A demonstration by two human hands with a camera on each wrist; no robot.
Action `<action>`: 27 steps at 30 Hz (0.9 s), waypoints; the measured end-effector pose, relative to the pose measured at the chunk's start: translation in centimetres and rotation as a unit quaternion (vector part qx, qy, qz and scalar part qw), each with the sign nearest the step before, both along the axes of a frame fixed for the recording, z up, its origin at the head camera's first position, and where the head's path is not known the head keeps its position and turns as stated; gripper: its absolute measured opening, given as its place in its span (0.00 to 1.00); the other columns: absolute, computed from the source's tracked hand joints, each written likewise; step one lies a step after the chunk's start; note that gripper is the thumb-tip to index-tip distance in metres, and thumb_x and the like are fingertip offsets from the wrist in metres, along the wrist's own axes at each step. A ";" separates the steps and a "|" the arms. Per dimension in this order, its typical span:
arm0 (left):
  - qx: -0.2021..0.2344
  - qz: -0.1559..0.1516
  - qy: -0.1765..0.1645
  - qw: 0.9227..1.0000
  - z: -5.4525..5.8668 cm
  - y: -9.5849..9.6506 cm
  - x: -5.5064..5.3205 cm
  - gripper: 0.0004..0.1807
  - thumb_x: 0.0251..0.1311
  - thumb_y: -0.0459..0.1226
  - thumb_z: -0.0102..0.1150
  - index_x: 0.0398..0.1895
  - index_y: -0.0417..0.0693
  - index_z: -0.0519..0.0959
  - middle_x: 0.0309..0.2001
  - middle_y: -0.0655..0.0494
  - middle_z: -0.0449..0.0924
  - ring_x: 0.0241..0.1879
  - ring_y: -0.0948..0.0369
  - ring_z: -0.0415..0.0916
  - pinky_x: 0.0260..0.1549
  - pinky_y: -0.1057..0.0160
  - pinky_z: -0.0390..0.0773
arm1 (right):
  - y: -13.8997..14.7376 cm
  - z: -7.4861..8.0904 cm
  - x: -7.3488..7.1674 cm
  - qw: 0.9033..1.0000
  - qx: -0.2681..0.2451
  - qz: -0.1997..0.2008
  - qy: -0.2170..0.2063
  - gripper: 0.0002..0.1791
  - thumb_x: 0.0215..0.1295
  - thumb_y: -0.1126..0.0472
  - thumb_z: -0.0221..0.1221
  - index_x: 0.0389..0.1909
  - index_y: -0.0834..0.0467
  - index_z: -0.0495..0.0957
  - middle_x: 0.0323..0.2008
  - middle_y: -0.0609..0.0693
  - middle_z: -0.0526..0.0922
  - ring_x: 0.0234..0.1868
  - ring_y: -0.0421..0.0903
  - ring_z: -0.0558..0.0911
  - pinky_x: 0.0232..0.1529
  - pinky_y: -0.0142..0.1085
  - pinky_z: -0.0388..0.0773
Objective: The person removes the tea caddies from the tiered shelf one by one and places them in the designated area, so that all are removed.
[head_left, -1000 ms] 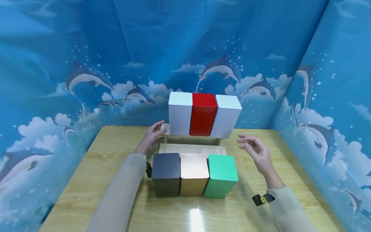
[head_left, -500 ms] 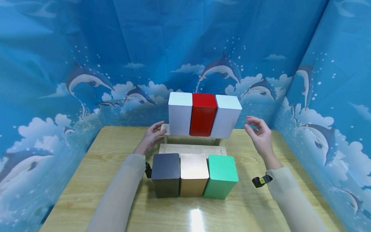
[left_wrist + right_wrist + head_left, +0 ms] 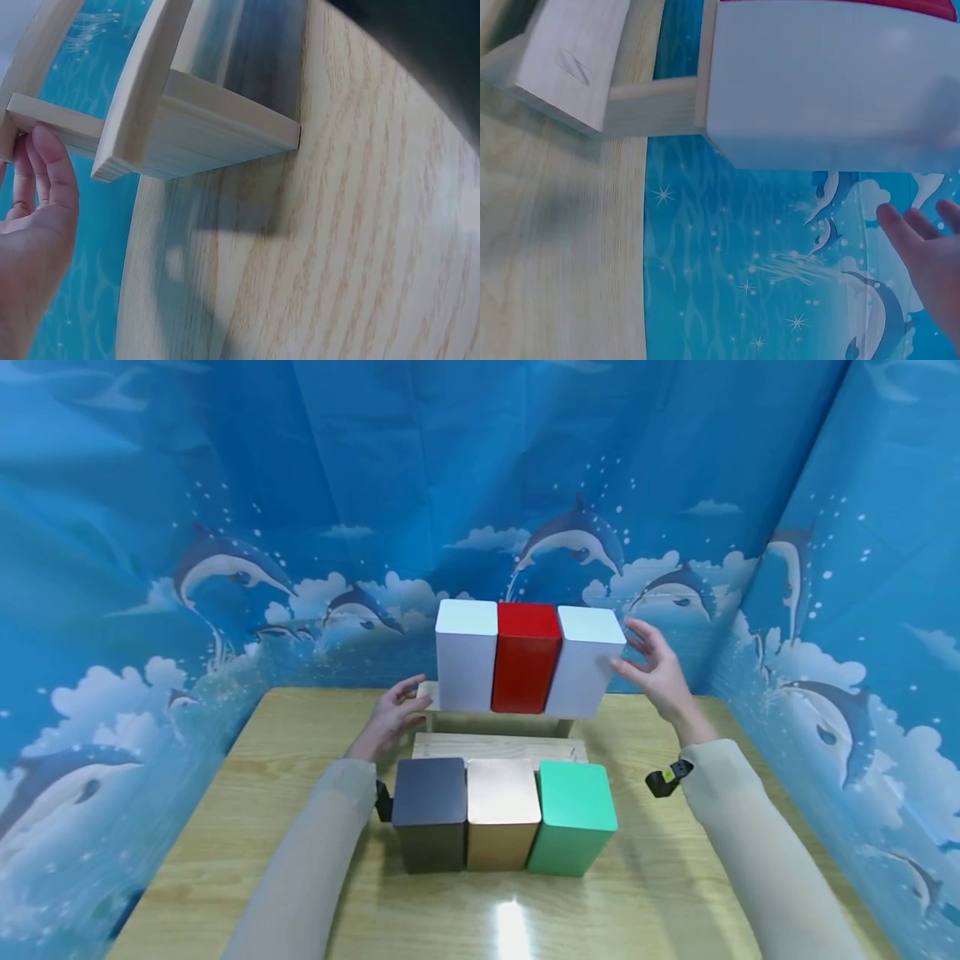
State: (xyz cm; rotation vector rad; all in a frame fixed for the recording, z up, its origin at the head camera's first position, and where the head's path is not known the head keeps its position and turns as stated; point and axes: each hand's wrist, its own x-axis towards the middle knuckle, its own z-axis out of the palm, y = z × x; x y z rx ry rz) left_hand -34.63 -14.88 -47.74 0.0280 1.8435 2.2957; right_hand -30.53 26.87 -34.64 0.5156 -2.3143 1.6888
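Note:
At the left end of a two-step wooden stand (image 3: 498, 745), my left hand (image 3: 392, 717) grips the wood of the upper step. The left wrist view shows the thumb (image 3: 54, 154) against a crosspiece (image 3: 60, 121), with the other fingers partly behind it. My right hand (image 3: 656, 668) is beside the right-hand white box (image 3: 583, 672), fingers spread and loosely bent, fingertips close to its side. That box stands in a row on the upper step with a red box (image 3: 527, 656) and another white box (image 3: 467, 656).
In front of the lower step stand a dark grey box (image 3: 430, 814), a gold box (image 3: 503, 814) and a green box (image 3: 574, 818), side by side. A wood-grain table (image 3: 300, 760) carries everything. Blue dolphin-print curtains (image 3: 420, 485) close off the back and sides.
My right hand has moved forward, from beside the front of the stand up to the right-hand white box. The left hand and all the boxes stay where they were.

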 end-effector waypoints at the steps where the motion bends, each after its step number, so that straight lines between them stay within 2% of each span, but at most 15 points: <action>1: 0.002 -0.002 -0.002 1.000 0.0 0.0 0.0 0.34 0.58 0.35 0.61 0.68 0.50 0.61 0.55 0.48 0.59 0.43 0.60 0.71 0.55 0.46 0.68 | 0.0 0.1 -0.3 1.000 0.002 0.009 -0.006 0.37 0.62 0.64 0.59 0.70 0.55 0.54 0.69 0.53 0.53 0.68 0.56 0.55 0.62 0.51 0.62; 7: 0.009 -0.015 -0.011 1.000 0.9 -0.1 0.5 0.33 0.60 0.33 0.59 0.68 0.48 0.60 0.54 0.48 0.61 0.42 0.60 0.71 0.54 0.48 0.70 | 0.2 0.6 -1.5 0.999 0.016 0.035 -0.036 0.38 0.62 0.64 0.60 0.70 0.52 0.54 0.69 0.51 0.53 0.68 0.56 0.55 0.62 0.56 0.59; 11: 0.006 -0.017 -0.015 1.000 1.5 -0.2 0.7 0.33 0.61 0.32 0.58 0.69 0.47 0.60 0.57 0.48 0.61 0.45 0.59 0.71 0.55 0.48 0.69 | 0.3 0.7 -2.0 0.997 0.034 0.030 -0.057 0.39 0.61 0.60 0.61 0.70 0.47 0.53 0.70 0.49 0.51 0.68 0.56 0.54 0.62 0.57 0.59; 16: 0.002 -0.010 -0.024 1.000 0.9 -0.1 0.3 0.33 0.59 0.34 0.60 0.68 0.50 0.61 0.58 0.48 0.61 0.46 0.59 0.70 0.55 0.49 0.70 | 0.1 0.8 -2.6 0.995 0.031 0.039 -0.084 0.40 0.61 0.57 0.61 0.71 0.43 0.52 0.71 0.51 0.51 0.67 0.56 0.56 0.62 0.57 0.56; 20: -0.008 -0.003 -0.019 1.000 0.3 0.0 0.1 0.34 0.58 0.35 0.61 0.68 0.52 0.62 0.58 0.48 0.61 0.47 0.58 0.70 0.53 0.52 0.72 | 0.0 0.7 -3.0 0.993 0.004 0.061 -0.097 0.38 0.62 0.60 0.60 0.71 0.44 0.54 0.69 0.53 0.55 0.64 0.51 0.60 0.61 0.49 0.60; 24: -0.018 0.003 -0.008 1.000 0.1 0.0 0.0 0.34 0.58 0.36 0.61 0.68 0.51 0.62 0.58 0.48 0.62 0.48 0.57 0.70 0.50 0.54 0.75 | -0.1 0.6 -3.2 0.993 -0.005 0.070 -0.092 0.34 0.63 0.60 0.59 0.69 0.47 0.58 0.65 0.53 0.60 0.58 0.47 0.66 0.52 0.37 0.69; 27: -0.022 0.004 -0.002 1.000 0.1 0.0 0.0 0.34 0.59 0.37 0.61 0.68 0.51 0.62 0.58 0.48 0.62 0.49 0.57 0.70 0.50 0.55 0.75 | -0.2 0.7 -3.2 0.993 -0.014 0.075 -0.093 0.31 0.63 0.61 0.59 0.67 0.49 0.62 0.63 0.53 0.62 0.54 0.47 0.70 0.47 0.33 0.73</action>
